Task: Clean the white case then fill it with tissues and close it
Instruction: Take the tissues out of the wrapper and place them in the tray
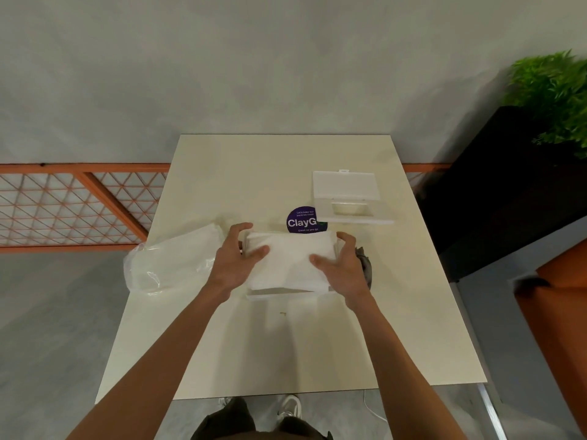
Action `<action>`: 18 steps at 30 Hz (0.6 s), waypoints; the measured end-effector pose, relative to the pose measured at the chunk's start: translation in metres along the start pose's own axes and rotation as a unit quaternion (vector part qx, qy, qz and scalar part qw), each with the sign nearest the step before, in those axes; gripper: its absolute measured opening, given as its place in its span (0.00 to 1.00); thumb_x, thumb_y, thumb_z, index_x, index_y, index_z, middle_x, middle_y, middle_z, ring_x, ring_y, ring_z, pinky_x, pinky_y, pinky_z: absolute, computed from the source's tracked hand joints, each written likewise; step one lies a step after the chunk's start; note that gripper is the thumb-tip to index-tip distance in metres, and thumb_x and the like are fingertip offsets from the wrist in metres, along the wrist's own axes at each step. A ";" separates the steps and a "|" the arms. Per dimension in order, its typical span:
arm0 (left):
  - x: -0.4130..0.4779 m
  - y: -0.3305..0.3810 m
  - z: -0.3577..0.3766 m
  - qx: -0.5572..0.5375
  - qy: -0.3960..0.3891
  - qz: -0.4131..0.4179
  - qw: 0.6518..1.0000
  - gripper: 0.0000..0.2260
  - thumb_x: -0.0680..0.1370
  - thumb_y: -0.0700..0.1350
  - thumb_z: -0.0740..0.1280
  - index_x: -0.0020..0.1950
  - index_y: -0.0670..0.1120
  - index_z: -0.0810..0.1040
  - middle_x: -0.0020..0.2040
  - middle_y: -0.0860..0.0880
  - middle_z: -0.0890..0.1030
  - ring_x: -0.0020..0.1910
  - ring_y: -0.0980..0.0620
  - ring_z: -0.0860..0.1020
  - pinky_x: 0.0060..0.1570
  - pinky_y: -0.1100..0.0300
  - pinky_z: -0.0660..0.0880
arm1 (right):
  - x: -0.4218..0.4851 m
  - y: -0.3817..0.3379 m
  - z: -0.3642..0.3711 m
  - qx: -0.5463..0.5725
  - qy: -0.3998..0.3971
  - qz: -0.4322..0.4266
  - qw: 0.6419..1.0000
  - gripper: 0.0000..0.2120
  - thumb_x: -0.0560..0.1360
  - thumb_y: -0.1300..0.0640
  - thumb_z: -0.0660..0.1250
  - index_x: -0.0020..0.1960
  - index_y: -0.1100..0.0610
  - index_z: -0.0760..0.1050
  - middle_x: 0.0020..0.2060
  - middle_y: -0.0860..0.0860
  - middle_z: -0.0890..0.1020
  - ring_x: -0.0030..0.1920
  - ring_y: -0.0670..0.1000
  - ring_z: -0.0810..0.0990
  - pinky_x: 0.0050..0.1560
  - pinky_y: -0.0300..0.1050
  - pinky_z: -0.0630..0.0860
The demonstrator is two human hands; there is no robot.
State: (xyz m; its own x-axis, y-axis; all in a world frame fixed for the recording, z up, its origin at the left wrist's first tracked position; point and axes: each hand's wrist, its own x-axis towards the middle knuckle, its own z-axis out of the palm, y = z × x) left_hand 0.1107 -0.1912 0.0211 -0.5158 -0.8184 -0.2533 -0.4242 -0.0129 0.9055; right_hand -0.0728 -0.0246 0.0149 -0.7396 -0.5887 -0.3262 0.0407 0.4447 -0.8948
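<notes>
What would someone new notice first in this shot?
Both hands, left hand and right hand, press a stack of white tissues into the white case mid-table. Behind sit a purple round sticker and the case lid, far right.

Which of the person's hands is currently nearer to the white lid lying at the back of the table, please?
The right hand: it grips the tissue stack's right edge, just below the white lid. The left hand holds the stack's left side, farther away.

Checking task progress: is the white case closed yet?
Open. Its lid lies apart at the table's far right, while both hands press tissues into the base.
</notes>
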 end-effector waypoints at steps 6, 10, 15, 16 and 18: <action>-0.005 -0.010 -0.011 0.108 -0.070 0.046 0.991 0.27 0.78 0.50 0.76 0.71 0.69 0.69 0.56 0.51 0.80 0.51 0.49 0.81 0.54 0.56 0.80 | -0.002 -0.003 0.007 -0.127 -0.015 -0.034 0.991 0.35 0.81 0.58 0.73 0.79 0.50 0.56 0.47 0.55 0.82 0.43 0.54 0.82 0.48 0.46 0.76; -0.001 -0.015 -0.009 0.205 -0.094 0.067 0.972 0.23 0.78 0.48 0.74 0.70 0.63 0.73 0.57 0.50 0.79 0.51 0.49 0.81 0.56 0.52 0.80 | 0.000 -0.007 0.007 -0.183 -0.027 -0.026 0.982 0.34 0.82 0.58 0.71 0.79 0.50 0.55 0.41 0.52 0.78 0.37 0.48 0.78 0.37 0.44 0.73; -0.003 -0.014 0.001 0.296 -0.104 0.074 0.947 0.24 0.80 0.50 0.73 0.74 0.51 0.72 0.64 0.49 0.65 0.56 0.49 0.75 0.59 0.56 0.76 | -0.006 -0.007 0.021 -0.302 -0.061 -0.048 0.950 0.38 0.80 0.58 0.69 0.79 0.47 0.47 0.44 0.57 0.80 0.43 0.63 0.82 0.47 0.59 0.83; -0.003 -0.015 0.003 0.307 -0.104 0.075 0.943 0.23 0.80 0.51 0.72 0.74 0.49 0.72 0.65 0.49 0.64 0.57 0.47 0.75 0.62 0.54 0.77 | -0.007 -0.007 0.023 -0.324 -0.064 -0.053 0.942 0.38 0.80 0.59 0.68 0.79 0.48 0.47 0.44 0.57 0.80 0.42 0.63 0.82 0.47 0.59 0.83; -0.001 -0.015 0.004 0.319 -0.108 0.086 0.938 0.21 0.81 0.51 0.72 0.70 0.45 0.74 0.68 0.49 0.63 0.59 0.45 0.77 0.65 0.51 0.76 | -0.006 -0.008 0.024 -0.348 -0.073 -0.057 0.933 0.36 0.79 0.58 0.67 0.78 0.49 0.49 0.46 0.57 0.79 0.43 0.63 0.81 0.47 0.57 0.82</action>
State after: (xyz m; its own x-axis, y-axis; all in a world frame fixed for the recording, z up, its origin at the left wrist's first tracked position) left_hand 0.1151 -0.1878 0.0067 -0.7263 -0.6411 -0.2480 -0.6450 0.5110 0.5681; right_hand -0.0528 -0.0409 0.0167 -0.6113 -0.7215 -0.3251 -0.5152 0.6746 -0.5286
